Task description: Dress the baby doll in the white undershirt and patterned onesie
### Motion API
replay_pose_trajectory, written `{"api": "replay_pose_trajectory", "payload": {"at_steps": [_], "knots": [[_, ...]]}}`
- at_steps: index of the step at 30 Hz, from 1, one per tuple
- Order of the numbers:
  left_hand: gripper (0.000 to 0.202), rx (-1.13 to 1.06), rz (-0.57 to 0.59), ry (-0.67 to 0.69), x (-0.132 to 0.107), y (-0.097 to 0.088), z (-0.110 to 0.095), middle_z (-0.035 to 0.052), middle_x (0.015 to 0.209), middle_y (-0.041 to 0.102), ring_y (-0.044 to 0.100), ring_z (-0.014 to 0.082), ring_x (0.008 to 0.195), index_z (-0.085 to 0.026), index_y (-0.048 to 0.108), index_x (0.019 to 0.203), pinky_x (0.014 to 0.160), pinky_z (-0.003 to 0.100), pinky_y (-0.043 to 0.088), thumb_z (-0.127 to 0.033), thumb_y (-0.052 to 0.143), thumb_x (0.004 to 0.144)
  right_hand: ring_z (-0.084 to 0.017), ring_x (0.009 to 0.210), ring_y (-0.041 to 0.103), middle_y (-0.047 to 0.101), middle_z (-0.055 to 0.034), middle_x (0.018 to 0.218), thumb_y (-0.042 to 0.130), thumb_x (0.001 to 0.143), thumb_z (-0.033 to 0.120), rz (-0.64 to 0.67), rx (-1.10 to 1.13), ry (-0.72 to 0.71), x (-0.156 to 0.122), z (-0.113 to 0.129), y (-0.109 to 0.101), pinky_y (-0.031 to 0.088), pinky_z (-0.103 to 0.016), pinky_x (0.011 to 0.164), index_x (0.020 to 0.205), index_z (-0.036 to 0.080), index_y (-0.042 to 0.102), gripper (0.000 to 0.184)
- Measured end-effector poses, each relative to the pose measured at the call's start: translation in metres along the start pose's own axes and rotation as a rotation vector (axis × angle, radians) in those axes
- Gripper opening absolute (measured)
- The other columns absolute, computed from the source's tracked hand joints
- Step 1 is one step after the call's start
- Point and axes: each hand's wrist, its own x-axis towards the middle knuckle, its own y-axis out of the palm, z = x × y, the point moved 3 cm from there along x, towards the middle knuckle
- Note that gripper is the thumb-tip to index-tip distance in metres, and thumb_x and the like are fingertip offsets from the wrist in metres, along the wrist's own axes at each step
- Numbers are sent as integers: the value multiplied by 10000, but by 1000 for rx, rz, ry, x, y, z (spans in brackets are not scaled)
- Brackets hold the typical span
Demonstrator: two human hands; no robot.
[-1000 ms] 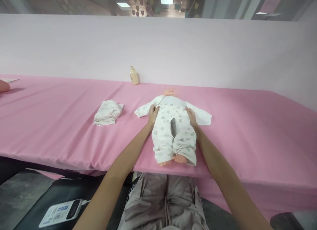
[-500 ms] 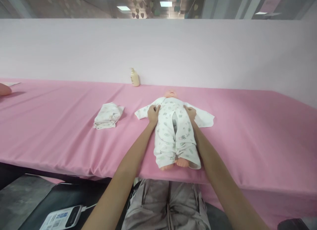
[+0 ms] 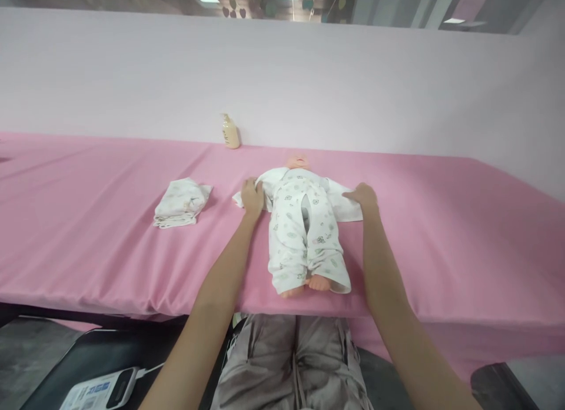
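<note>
A baby doll [image 3: 302, 233] in white patterned trousers and a white top lies on its back on the pink table [image 3: 441, 239], feet toward me. My left hand [image 3: 252, 197] rests on the doll's left sleeve, fingers curled onto the cloth. My right hand [image 3: 364, 196] lies on the spread right sleeve, fingers bent down on it. The doll's head [image 3: 297, 161] shows only partly beyond the top.
A folded white cloth [image 3: 180, 202] lies to the left of the doll. A cream pump bottle [image 3: 230, 132] stands against the pale back wall. Below the table edge, a device with a screen [image 3: 99, 389] rests on a dark surface at lower left.
Both hands have moved outward from the doll's waist onto the sleeves, the right one farthest. The camera has shifted a little to the right.
</note>
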Motion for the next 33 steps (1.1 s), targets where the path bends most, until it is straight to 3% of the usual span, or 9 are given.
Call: {"api": "replay_pose_trajectory", "payload": {"at_steps": [4,7,12,15,17,20,22,27,33], "knots": [[142,-170,-109,-110,29,-30,-12,32,818,629,559,181,771,-185,617,892,791,291,419,-250,533,798,-342,864,612,615,-164,860,798,540,264,127,123,127,9,-30,-4,496,-457,671,892,122,619,420],[152,-227,-19,-91,45,-52,-34,19,762,622,560,167,719,-173,647,873,748,285,429,-218,568,751,-363,831,603,614,-150,780,800,444,141,56,229,120,12,-38,-7,491,-498,653,760,142,616,366],[287,-386,606,9,18,-50,-101,24,775,644,587,152,650,-174,643,1002,610,254,443,-231,628,721,-357,843,595,608,-139,740,754,496,102,-50,262,112,3,-14,-31,468,-518,705,653,159,592,233],[316,-394,1106,215,-16,-34,-137,22,699,650,575,148,562,-185,645,1032,576,265,444,-313,646,742,-263,726,601,597,-89,663,730,608,182,87,450,-204,-24,26,-56,476,-424,673,638,150,602,135],[257,-418,985,280,-18,-27,-143,21,668,637,572,150,557,-181,638,1025,599,278,447,-304,533,826,-193,621,582,605,-57,647,732,653,295,482,685,-512,-51,55,-68,476,-346,595,750,139,647,202],[255,-269,384,221,-1,-22,-127,49,743,638,595,181,678,-167,615,981,698,308,442,-201,386,874,-143,518,551,619,-45,648,726,678,398,837,848,-716,-78,78,-77,449,-278,489,921,122,666,372],[220,-76,260,136,5,-15,-109,91,809,642,601,228,782,-153,608,889,754,342,432,-218,398,873,-130,504,549,614,-47,649,697,723,380,700,879,-641,-74,82,-72,442,-259,471,868,121,666,298],[235,12,372,77,1,7,-90,142,969,634,587,280,926,-150,584,987,842,389,423,-314,487,849,-168,534,581,594,-62,607,543,842,339,138,599,-274,-39,77,-25,469,-305,552,627,165,550,277],[367,-241,449,357,-17,18,-113,81,1132,624,563,227,1050,-186,540,1140,940,359,405,-104,476,788,-277,810,619,635,-104,728,549,801,377,26,458,-258,-29,80,17,458,-361,729,735,184,557,204]]}}
